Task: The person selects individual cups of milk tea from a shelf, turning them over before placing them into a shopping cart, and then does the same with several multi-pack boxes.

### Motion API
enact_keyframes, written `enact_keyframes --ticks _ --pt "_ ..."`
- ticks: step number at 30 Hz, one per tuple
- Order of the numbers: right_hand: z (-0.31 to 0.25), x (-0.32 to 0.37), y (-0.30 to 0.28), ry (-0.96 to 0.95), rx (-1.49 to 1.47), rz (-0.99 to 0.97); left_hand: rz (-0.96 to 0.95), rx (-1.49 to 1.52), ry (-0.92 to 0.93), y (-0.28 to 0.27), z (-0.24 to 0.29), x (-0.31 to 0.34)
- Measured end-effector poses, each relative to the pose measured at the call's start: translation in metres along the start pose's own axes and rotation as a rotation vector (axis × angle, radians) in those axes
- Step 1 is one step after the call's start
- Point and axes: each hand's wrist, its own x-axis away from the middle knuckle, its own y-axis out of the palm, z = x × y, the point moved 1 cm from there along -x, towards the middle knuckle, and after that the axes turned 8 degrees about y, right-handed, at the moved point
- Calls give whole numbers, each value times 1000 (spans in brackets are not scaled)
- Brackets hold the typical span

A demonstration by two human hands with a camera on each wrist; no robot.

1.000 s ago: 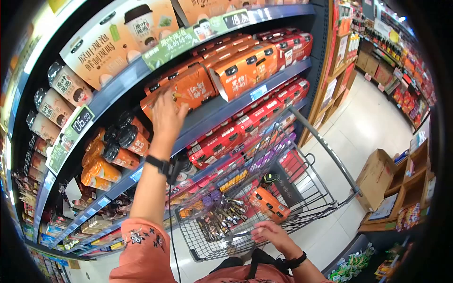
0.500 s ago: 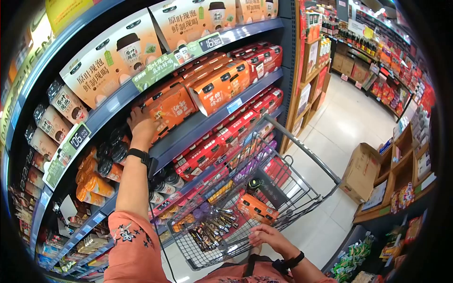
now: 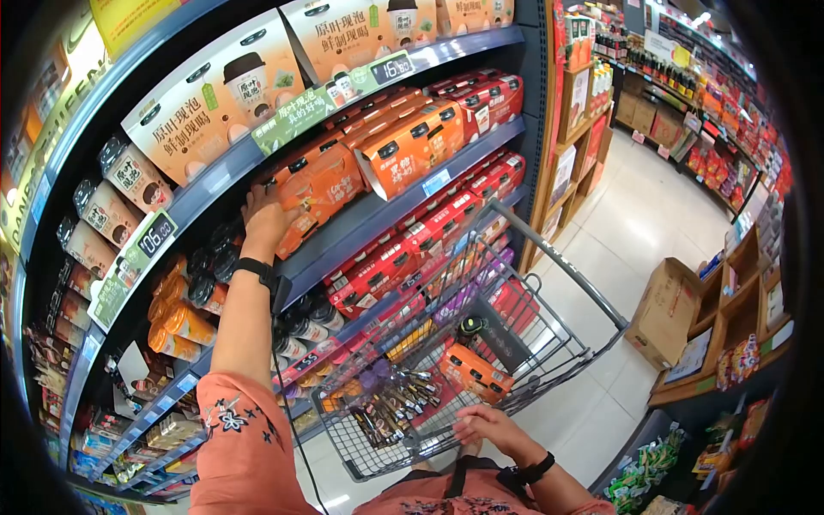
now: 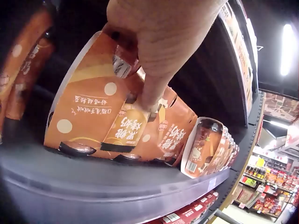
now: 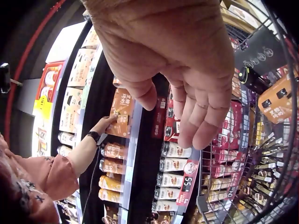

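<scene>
My left hand reaches onto the shelf and grips the left end of an orange multipack of cup drinks. In the left wrist view the thumb lies on the front of this orange carton, and the other fingers go over its top edge, partly hidden. Beside it stands another orange multipack, lighter in colour. My right hand hangs over the near side of the shopping cart, fingers loosely bent, holding nothing. In the right wrist view the palm and fingers show with nothing in them.
Inside the cart are an orange multipack and a heap of small dark packets. Red multipacks fill the shelf below. Single cups stand to the left. A cardboard box leans by a wooden rack on the right.
My left hand has shifted from the front of the orange multipack to its left end, the thumb staying at the front. The right hand stays over the cart. The head view has shifted slightly.
</scene>
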Motion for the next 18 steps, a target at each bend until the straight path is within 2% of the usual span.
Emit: enact_keyframes --ticks 2,5,8,12,18 --pt "0 2 -2 -4 -11 -6 21 -42 23 4 -1 1" --pt "-2 5 -4 -2 -20 -4 -130 58 62 -10 3 -1" --pt "-3 9 -8 2 -6 3 -141 93 40 -5 0 0" --pt "-7 13 -12 9 9 10 -24 78 -9 -2 1 7" --pt "-5 12 -15 3 25 8 54 161 -136 -46 10 25"
